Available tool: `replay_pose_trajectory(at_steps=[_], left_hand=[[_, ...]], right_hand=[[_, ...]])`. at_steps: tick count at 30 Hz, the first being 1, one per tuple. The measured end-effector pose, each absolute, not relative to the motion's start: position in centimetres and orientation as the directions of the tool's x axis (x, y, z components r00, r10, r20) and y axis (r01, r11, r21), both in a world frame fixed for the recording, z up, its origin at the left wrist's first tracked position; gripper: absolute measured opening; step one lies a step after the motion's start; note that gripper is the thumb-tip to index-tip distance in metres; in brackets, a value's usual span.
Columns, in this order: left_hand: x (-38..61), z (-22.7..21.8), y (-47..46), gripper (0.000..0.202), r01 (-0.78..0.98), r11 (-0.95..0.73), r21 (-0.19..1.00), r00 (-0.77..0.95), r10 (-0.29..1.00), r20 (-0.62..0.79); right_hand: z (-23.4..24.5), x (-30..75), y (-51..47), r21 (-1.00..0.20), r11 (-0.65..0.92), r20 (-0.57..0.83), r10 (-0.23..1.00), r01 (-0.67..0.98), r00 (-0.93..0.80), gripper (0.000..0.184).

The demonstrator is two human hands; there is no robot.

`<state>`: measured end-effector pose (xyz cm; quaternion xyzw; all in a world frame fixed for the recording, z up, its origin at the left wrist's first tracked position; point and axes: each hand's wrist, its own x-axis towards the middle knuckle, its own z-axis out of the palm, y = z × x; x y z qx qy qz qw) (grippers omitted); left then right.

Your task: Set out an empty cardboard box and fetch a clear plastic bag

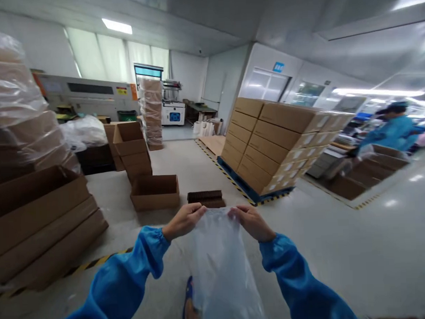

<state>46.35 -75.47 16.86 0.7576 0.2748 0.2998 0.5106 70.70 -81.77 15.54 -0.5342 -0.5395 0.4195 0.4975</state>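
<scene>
A clear plastic bag [221, 266] hangs down in front of me. My left hand [183, 221] pinches its top edge on the left, and my right hand [251, 222] pinches the same edge on the right. Both arms wear blue sleeves. Just beyond my hands, on the floor, lies a dark brown ribbed stack [206, 198], and left of it an open cardboard box [155, 191]. My foot in a blue sandal [187, 300] shows below the bag.
Flat cartons stacked at the left [40, 216], wrapped stacks above them. A pallet of sealed boxes [275, 148] stands right of centre on a blue base. A person in blue [392, 130] works at far right. More open boxes [130, 150] stand behind.
</scene>
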Motion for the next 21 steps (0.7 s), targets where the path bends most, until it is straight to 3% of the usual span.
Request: replay_pose_trajectory(at_steps=[3, 7, 10, 12, 15, 17, 19, 21], left_hand=[[45.7, 17.6, -70.9, 0.045, 0.126, -0.212, 0.969, 0.581, 0.808, 0.101], [46.0, 19.0, -64.8, 0.04, 0.255, -0.229, 0.939, 0.506, 0.86, 0.072], [46.7, 19.9, -60.4, 0.037, 0.433, -0.392, 0.812, 0.499, 0.854, 0.147], [47.3, 20.6, -57.8, 0.036, 0.512, -0.454, 0.729, 0.472, 0.858, 0.202], [48.5, 21.5, -54.7, 0.035, 0.578, -0.515, 0.633, 0.443, 0.849, 0.287], [49.6, 21.7, -53.4, 0.034, 0.605, -0.575, 0.55, 0.48, 0.815, 0.324], [50.5, 21.6, -52.6, 0.033, 0.593, -0.651, 0.474, 0.524, 0.758, 0.387], [51.1, 21.3, -51.3, 0.03, 0.523, -0.737, 0.427, 0.525, 0.674, 0.52]], right_hand=[[15.2, 71.1, -75.6, -0.988, -0.024, -0.012, 0.997, -0.149, -0.078, 0.043], [15.0, 72.2, -67.4, -0.971, -0.096, -0.042, 0.971, -0.22, -0.236, 0.041], [15.1, 74.1, -62.2, -0.987, 0.091, 0.115, 0.973, -0.13, -0.2, 0.033], [15.6, 75.7, -59.4, -0.97, 0.234, 0.242, 0.931, -0.062, -0.275, 0.031], [17.2, 77.0, -55.9, -0.969, 0.24, 0.163, 0.813, 0.066, -0.559, 0.04], [18.5, 76.0, -54.4, -0.94, 0.274, 0.132, 0.841, 0.203, -0.525, 0.044], [19.1, 73.3, -53.4, -0.865, 0.377, 0.26, 0.902, 0.331, -0.345, 0.046], [18.4, 69.7, -51.6, -0.771, 0.48, 0.318, 0.86, 0.419, -0.4, 0.034]])
